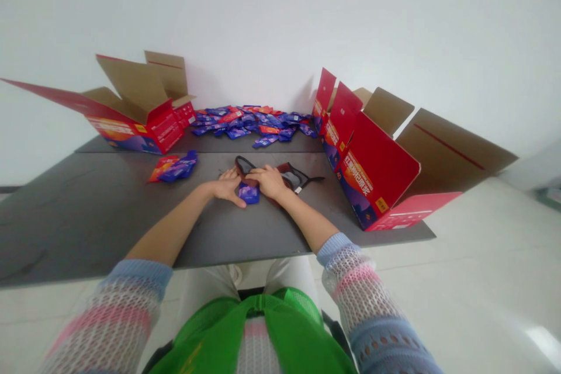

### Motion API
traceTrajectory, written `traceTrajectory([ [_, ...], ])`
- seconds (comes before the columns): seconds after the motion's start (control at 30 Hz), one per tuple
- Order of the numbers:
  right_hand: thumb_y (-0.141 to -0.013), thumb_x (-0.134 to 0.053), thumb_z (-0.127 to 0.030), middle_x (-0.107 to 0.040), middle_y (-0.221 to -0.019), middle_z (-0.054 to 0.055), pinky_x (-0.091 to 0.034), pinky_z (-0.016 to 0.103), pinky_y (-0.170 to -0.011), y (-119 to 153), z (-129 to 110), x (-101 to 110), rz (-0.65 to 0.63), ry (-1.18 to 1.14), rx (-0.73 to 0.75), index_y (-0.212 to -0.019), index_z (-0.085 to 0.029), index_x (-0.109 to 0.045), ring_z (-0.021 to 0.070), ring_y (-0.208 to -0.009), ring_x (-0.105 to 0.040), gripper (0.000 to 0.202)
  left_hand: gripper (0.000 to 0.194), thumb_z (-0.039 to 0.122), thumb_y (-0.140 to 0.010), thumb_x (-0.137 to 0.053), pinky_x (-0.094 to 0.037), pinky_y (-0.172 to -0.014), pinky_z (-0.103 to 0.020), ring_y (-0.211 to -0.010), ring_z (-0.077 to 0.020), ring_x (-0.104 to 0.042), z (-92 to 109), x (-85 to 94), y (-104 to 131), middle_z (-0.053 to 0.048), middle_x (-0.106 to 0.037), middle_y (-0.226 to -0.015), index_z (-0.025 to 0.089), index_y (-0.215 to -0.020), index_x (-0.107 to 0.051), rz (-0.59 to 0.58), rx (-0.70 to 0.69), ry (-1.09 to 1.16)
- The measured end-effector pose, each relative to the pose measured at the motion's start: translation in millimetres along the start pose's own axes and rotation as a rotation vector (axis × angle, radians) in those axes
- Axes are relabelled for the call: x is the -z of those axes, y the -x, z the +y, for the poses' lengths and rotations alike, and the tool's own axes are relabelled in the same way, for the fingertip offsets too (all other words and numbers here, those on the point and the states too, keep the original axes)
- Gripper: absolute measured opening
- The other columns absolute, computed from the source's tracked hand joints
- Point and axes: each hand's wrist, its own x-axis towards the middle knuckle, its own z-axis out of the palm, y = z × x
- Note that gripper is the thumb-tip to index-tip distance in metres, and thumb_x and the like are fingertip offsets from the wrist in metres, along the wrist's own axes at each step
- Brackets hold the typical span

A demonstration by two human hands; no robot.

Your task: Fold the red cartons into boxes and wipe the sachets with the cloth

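My left hand [228, 188] rests on the grey table with its thumb stretched away from the fingers. Its fingertips reach the edge of a brown and black piece with see-through grey panels [290, 177], whose exact kind I cannot make out. A thin dark strap sticks out at its right end. My right hand [268, 182] has its bent fingers closed on the left part of this piece. Between the hands, a small purple-blue packet [249, 194] lies partly under the brown edge. To the left sits a small group of red and blue packets [173, 168], apart from both hands.
A long heap of blue and red packets [258, 123] lies along the wall. Open red cartons [153, 128] stand at the back left. More open red cartons [368, 169] line the right side, flaps spread outward. The grey table's front edge [245, 260] runs before my lap.
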Motion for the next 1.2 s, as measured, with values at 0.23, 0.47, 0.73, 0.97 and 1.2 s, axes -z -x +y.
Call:
traceTrajectory([
  [0.23, -0.096, -0.043, -0.016, -0.059, -0.142, -0.002, -0.044, 0.046, -0.090, 3, 5, 8, -0.060, 0.001, 0.033, -0.128, -0.039, -0.066, 0.0277, -0.109, -0.048, 0.045, 0.145, 0.089, -0.051, -0.063, -0.010, -0.119, -0.057, -0.151, -0.0466, 0.000, 0, -9.0, -1, -0.023, 0.000, -0.166, 0.016, -0.162, -0.004, 0.061, 0.029, 0.003],
  [0.47, -0.084, -0.045, 0.002, -0.061, -0.140, 0.000, -0.040, 0.043, -0.097, 18, 23, 10, -0.243, -0.235, 0.335, -0.121, -0.040, -0.070, 0.0220, -0.112, -0.051, 0.061, 0.152, 0.091, -0.047, -0.061, -0.003, -0.122, -0.050, -0.152, -0.0409, 0.007, 3, -8.4, 1, -0.018, 0.000, -0.167, 0.013, -0.162, 0.001, 0.030, 0.085, 0.001],
  [0.73, -0.091, -0.051, -0.008, -0.060, -0.142, -0.004, -0.040, 0.044, -0.093, 21, 3, 12, -0.148, -0.112, 0.257, -0.121, -0.045, -0.069, 0.0263, -0.113, -0.048, 0.052, 0.153, 0.090, -0.048, -0.061, -0.003, -0.121, -0.053, -0.151, -0.0416, 0.010, 6, -6.1, 1, -0.020, 0.002, -0.167, 0.009, -0.161, 0.003, 0.001, 0.097, 0.001],
  [0.97, -0.096, -0.050, -0.018, -0.058, -0.144, -0.004, -0.041, 0.049, -0.090, 12, -13, 7, -0.048, 0.002, 0.040, -0.124, -0.047, -0.067, 0.0310, -0.112, -0.046, 0.045, 0.137, 0.086, -0.058, -0.060, 0.000, -0.120, -0.055, -0.153, -0.0406, 0.001, 20, 7.2, 10, -0.018, -0.007, -0.166, 0.014, -0.162, -0.008, -0.047, -0.014, -0.033],
  [1.2, -0.088, -0.046, -0.004, -0.055, -0.147, -0.007, -0.040, 0.052, -0.099, 15, -8, 7, -0.215, -0.133, 0.038, -0.122, -0.043, -0.069, 0.0291, -0.123, -0.046, 0.056, 0.140, 0.087, -0.058, -0.059, -0.001, -0.120, -0.054, -0.152, -0.0416, 0.006, 22, 11.0, 3, -0.021, 0.004, -0.166, 0.012, -0.162, -0.001, -0.086, 0.044, -0.091],
])
